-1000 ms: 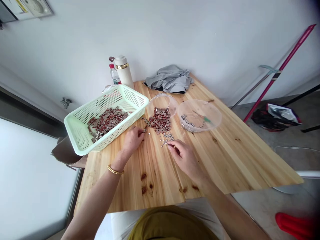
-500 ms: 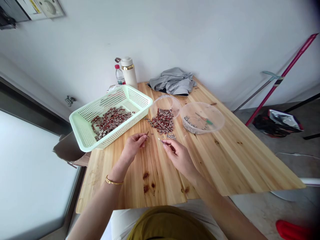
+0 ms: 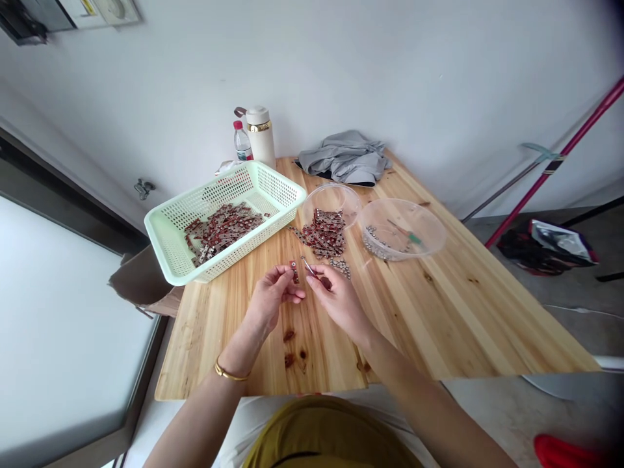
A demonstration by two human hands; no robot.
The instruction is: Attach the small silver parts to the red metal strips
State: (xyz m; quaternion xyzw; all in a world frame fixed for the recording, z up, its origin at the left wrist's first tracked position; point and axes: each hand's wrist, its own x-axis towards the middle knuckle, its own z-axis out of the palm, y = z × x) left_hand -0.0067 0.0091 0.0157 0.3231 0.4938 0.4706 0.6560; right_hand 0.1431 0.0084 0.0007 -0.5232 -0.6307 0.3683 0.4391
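Observation:
Between its fingertips, my left hand (image 3: 274, 294) holds a small red strip (image 3: 294, 271) with metal studs. Close on its right, my right hand (image 3: 337, 294) grips a thin metal-tipped tool (image 3: 309, 267), its tip beside the strip. Just beyond the hands lies a pile of red and metal strips (image 3: 324, 234), partly over a clear round lid (image 3: 351, 201). Small metal rings (image 3: 340, 265) lie beside my right hand. A clear round tub (image 3: 433, 235) holds more small metal pieces and a green-handled tool (image 3: 413, 238).
A pale green basket (image 3: 164, 250) with many strips stands at the left of the wooden table (image 3: 419, 312). Behind are a white flask (image 3: 262, 144), a red-capped bottle (image 3: 242, 142) and a grey cloth (image 3: 348, 156). A cardboard box (image 3: 141, 281) is left of the table.
My left hand has turned and lifted, showing the red strip upright. The tool in my right hand is nearer the strip. The whole view has shifted slightly.

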